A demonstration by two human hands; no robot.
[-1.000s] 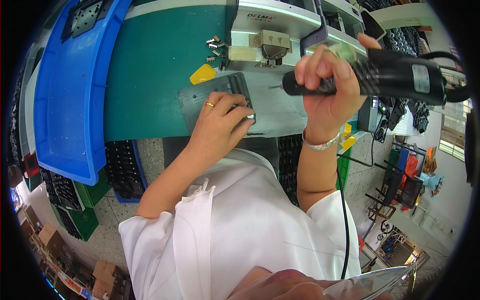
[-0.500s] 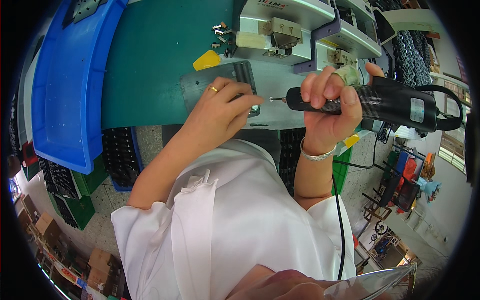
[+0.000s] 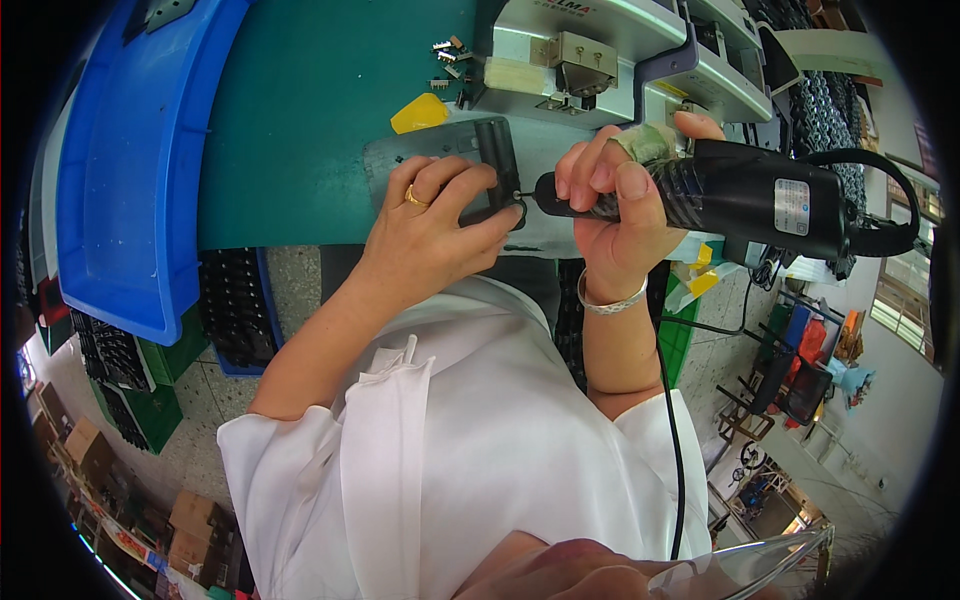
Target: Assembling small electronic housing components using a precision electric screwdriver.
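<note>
My left hand (image 3: 425, 225), a ring on one finger, is closed on a flat black part (image 3: 398, 152) lying on the bench. Its fingers and thumb curl around the part's near right corner and hide some of it. A thick raised bar (image 3: 496, 148) runs along the part's right edge. My right hand (image 3: 620, 225), with a cloth wrap on one finger and a bracelet at the wrist, grips a black corded rotary tool (image 3: 735, 195). The tool lies nearly level, its thin metal bit (image 3: 527, 195) pointing left at the part's right edge, close to my left fingertips. Whether they touch cannot be made out.
A blue bin (image 3: 130, 180) stands at the left. Small metal-and-black pieces (image 3: 447, 62) and a yellow piece (image 3: 420, 113) lie on the green mat (image 3: 310, 120). Grey machines (image 3: 570, 70) stand behind. The tool's cord (image 3: 676, 440) hangs past my right forearm.
My right hand has brought the rotary tool left, so its bit now reaches the black part's edge. My left fingers have curled in more closely around the part's corner.
</note>
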